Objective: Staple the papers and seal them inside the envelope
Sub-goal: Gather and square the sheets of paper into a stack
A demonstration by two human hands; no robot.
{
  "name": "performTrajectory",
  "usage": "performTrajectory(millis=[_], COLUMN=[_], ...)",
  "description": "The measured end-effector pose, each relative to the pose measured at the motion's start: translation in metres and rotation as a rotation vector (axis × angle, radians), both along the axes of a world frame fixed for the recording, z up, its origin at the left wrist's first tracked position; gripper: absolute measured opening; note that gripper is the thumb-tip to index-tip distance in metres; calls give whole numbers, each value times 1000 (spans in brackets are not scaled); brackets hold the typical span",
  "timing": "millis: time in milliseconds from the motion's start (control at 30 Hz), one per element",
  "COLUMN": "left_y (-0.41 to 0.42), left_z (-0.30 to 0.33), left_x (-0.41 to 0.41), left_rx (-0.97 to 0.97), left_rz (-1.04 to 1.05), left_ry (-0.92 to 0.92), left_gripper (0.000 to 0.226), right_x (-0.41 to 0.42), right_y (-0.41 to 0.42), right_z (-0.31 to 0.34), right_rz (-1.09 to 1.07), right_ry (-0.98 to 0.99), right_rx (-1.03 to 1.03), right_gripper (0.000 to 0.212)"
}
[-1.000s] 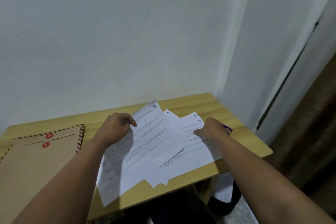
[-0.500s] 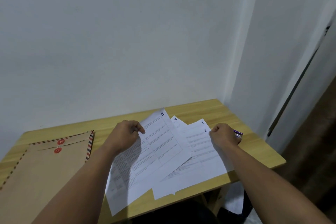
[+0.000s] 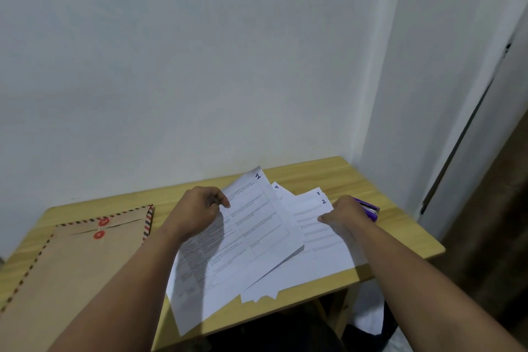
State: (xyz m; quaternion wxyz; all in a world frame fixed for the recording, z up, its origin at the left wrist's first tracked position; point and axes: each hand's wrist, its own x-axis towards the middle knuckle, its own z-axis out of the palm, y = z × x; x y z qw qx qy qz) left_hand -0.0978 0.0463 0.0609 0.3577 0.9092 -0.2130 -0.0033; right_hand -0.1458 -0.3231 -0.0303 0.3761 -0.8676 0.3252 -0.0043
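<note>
Both forearms extended forward. Left hand point(image 3: 197, 210) curled, thumb and fingers pinched shut. Right hand point(image 3: 347, 213) lowered palm-down, fingers curled, thumb pointed inward.

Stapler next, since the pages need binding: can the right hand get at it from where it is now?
Probably yes. The purple stapler lies on the table just behind the right hand, partly hidden by it, with nothing visible between them. That hand first has to let go of sheet 2.

Left hand point(image 3: 197, 210) pinching sheet 1 point(image 3: 248, 226), right hand point(image 3: 347, 216) pinching sheet 2 point(image 3: 320, 240), envelope point(image 3: 71, 263) left on table point(image 3: 400, 226)
</note>
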Motion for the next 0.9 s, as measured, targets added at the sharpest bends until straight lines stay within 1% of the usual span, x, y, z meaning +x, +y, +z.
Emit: performTrajectory(millis=[67,133,200,233,333,367,433,533,667,867,900], left_y=[0,-1,-4,-6,-11,-11,-13,-14,-8,5,7], left_z=[-4,-8,-8,-7,6,11,20,36,54,72,74], left_x=[3,7,7,6,-1,-3,-7,-15,-28,-43,-45], left_rx=[8,18,28,25,-2,-13,-36,-73,-156,-249,-259], left_rz=[-15,-20,-27,-32,-48,-51,-47,-30,4,39,43], left_ry=[5,5,2,-1,-20,-25,-38,-75,-116,-134,-129], left_gripper=[42,43,44,44,43,42,42,41,37,34,34], right_x=[2,4,1,0,2,3,4,5,5,-2,-3], right_y=[0,-1,0,2,6,10,24,48,77,108,112], right_z=[-2,-10,-8,1,39,55,87,122,151,171,172], right_rz=[-14,-64,-106,-102,22,75,185,329,443,478,483], right_ry=[10,-32,-151,-232,-437,-498,-573,-631,-673,-690,-696], right_rx=[-8,-53,-45,-22,60,96,154,222,303,503,507], right_gripper=[36,27,18,19,25,23,8,18,17,14,14])
